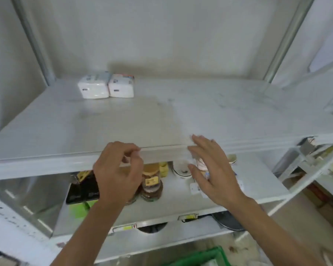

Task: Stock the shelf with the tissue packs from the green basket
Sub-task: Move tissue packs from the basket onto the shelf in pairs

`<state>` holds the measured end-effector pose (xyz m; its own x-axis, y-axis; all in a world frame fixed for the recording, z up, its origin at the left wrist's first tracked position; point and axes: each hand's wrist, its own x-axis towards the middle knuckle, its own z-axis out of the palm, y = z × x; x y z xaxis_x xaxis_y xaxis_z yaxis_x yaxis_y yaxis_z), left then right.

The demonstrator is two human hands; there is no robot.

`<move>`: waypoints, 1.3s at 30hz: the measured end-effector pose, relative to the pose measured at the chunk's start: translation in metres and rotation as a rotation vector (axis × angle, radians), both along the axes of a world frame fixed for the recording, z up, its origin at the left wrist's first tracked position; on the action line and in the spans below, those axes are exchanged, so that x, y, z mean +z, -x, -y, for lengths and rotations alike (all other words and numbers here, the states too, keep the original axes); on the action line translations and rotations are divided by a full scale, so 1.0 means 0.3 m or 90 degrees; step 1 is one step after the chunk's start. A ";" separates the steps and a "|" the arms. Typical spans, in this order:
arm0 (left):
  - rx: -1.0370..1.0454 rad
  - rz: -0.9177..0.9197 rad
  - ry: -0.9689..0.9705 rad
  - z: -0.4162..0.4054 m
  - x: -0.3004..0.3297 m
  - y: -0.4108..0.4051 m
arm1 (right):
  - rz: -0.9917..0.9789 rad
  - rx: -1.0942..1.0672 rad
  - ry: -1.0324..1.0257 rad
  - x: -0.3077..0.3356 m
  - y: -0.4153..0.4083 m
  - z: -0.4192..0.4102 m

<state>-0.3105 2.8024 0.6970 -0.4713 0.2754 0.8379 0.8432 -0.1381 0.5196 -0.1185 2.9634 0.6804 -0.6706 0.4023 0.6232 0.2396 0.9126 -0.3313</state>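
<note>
From the head view, both hands are empty in front of the shelf's [161, 120] front edge. The left hand [117, 173] is loosely curled, thumb and fingers near each other but gripping nothing. The right hand [213, 169] is spread flat, fingers splayed, also holding nothing; it is blurred.

Two tissue packs [106, 86] already sit side by side, touching, at the shelf's back left, well apart from the hands. Their long axes seem to run front to back on the shelf, short white faces toward the camera.

The green basket [204, 257] lies below the shelf's front edge, at the bottom of the picture, slightly to the right. Only its rim shows, so what is left in it cannot be told. The coming move, as I judge it, goes down and back toward the person; the right hand is nearer.

The shelf is a pale, bare, scuffed board with plenty of room right of the packs. The tier beneath it holds jars [151, 186], a bowl [181, 169] and dark packets [83, 187]. Pale walls stand behind the shelf; more shelving stands to its right.
</note>
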 end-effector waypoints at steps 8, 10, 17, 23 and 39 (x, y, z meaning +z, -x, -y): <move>-0.113 0.079 0.338 -0.048 -0.624 -0.342 | 0.238 -0.135 0.121 -0.578 -0.437 -0.084; -0.134 0.157 0.457 -0.047 -0.790 -0.416 | 0.332 -0.164 0.202 -0.721 -0.525 -0.094; -0.206 0.372 0.822 -0.034 -1.317 -0.595 | 0.565 -0.224 0.504 -1.177 -0.718 0.001; -0.233 0.515 1.040 -0.063 -1.757 -0.644 | 0.694 -0.200 0.693 -1.623 -0.777 -0.006; -0.196 0.656 1.093 -0.204 -2.942 -0.763 | 0.806 -0.137 0.514 -2.811 -0.602 -0.197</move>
<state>-0.0814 2.8636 -0.1856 -0.2988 0.4844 -0.8222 0.2556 0.8707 0.4201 0.0622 3.0226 -0.1629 -0.4643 0.5014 -0.7301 0.8428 0.5035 -0.1902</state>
